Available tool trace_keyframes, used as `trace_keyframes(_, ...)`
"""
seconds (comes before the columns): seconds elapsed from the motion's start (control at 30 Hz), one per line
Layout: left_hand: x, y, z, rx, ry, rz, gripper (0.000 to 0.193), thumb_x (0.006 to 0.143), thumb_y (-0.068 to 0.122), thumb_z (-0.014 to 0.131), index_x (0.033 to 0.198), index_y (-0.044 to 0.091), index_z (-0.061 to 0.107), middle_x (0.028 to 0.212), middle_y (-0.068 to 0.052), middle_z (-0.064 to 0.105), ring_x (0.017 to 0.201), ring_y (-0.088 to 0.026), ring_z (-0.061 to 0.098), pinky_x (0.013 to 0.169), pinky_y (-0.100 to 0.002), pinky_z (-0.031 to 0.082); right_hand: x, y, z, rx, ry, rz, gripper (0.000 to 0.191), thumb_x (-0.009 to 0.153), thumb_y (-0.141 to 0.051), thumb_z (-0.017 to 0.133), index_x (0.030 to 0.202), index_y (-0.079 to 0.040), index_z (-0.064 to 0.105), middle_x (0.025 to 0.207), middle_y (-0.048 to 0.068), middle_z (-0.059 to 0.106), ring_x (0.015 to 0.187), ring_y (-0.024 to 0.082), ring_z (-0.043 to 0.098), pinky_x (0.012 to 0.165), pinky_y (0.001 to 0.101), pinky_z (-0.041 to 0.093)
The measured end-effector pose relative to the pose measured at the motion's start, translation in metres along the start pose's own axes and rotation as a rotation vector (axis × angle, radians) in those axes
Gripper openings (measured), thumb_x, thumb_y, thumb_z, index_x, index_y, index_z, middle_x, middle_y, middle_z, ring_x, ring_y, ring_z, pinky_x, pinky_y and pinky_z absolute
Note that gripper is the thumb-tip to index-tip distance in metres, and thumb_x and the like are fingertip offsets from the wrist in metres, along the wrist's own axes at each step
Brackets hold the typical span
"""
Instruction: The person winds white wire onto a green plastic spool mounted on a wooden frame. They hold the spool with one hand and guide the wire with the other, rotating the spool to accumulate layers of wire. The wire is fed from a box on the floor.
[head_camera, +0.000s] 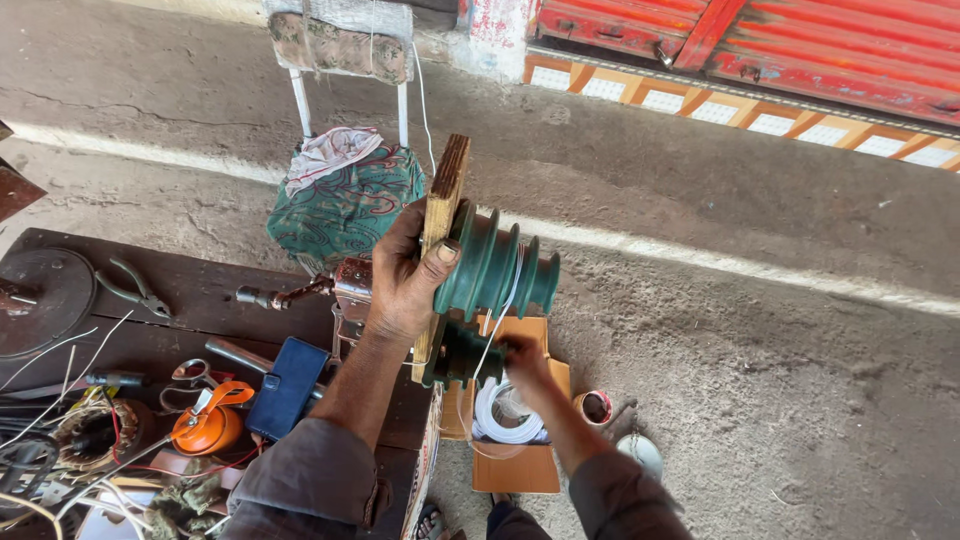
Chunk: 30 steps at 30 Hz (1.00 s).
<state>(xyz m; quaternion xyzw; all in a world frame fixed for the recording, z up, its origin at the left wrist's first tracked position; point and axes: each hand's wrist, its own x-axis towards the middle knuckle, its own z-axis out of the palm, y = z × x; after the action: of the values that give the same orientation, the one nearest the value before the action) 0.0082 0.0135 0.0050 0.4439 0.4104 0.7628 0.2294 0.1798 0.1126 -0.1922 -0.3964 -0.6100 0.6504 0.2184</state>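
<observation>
Landmark: green former (497, 268), a stepped, ribbed coil form mounted on a winding machine at the right end of the bench (190, 300).
Board: a wooden board (443, 205) stands on edge against the former's left face, rising above it.
Left hand: left hand (403, 275) is closed round the board's edge, thumb pressed on the former's near rim, fingers wrapped behind the board.
Right hand: right hand (523, 360) sits just below the former, fingers pinched together; it seems to nip the white wire, but the grip itself is too small to see clearly.
Wire: white wire (497, 320) runs from a groove of the former down past the right hand.
Wire coil: a coil (503, 415) of the same white wire lies in a cardboard box (515, 465) on the ground, straight below the former.
Crank: a handle (280, 296) juts left of the former, beside the left wrist.
Bench items: left of the former, below the forearm, lie a blue wallet (288, 385), an orange tool (210, 420), scissors (190, 372) and, farther left, pliers (135, 290).
Chair: a chair (345, 190) with green patterned cloth stands behind the former, up and to the left.
Tape: a tape roll (596, 407) lies on the ground right of the box.
</observation>
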Motion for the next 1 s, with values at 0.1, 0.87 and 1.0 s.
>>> trace_keyframes(0.1,0.001,-0.004,-0.002,-0.016,-0.002,0.016,0.081,0.093,0.050,0.079,0.144,-0.007,0.052,0.127,-0.010,0.067,0.118,-0.016,0.061,0.107,-0.031,0.049,-0.048,0.022,0.007,-0.384,0.015,-0.058,0.014,0.086,-0.018,0.070,0.082,-0.004,0.074,0.067,0.006,0.068,0.059,0.014,0.059,0.051,0.0338,0.044)
trace_keyframes(0.87,0.001,-0.002,-0.005,0.032,0.001,-0.006,0.084,0.091,0.055,0.077,0.143,-0.007,0.054,0.123,-0.012,0.068,0.115,-0.018,0.062,0.105,-0.034,0.050,0.062,-0.154,-0.051,0.235,-0.126,-0.320,0.013,0.091,-0.017,0.078,0.098,-0.007,0.072,0.088,0.006,0.076,0.077,0.014,0.070,0.070,0.0318,0.058)
trace_keyframes(1.0,-0.006,0.004,-0.009,0.018,0.001,-0.003,0.083,0.092,0.053,0.078,0.143,-0.007,0.053,0.126,-0.011,0.068,0.117,-0.017,0.062,0.107,-0.033,0.049,0.043,-0.055,-0.011,0.174,0.087,0.124,0.017,0.089,-0.018,0.075,0.103,-0.009,0.076,0.084,0.004,0.077,0.071,0.013,0.069,0.063,0.0318,0.056)
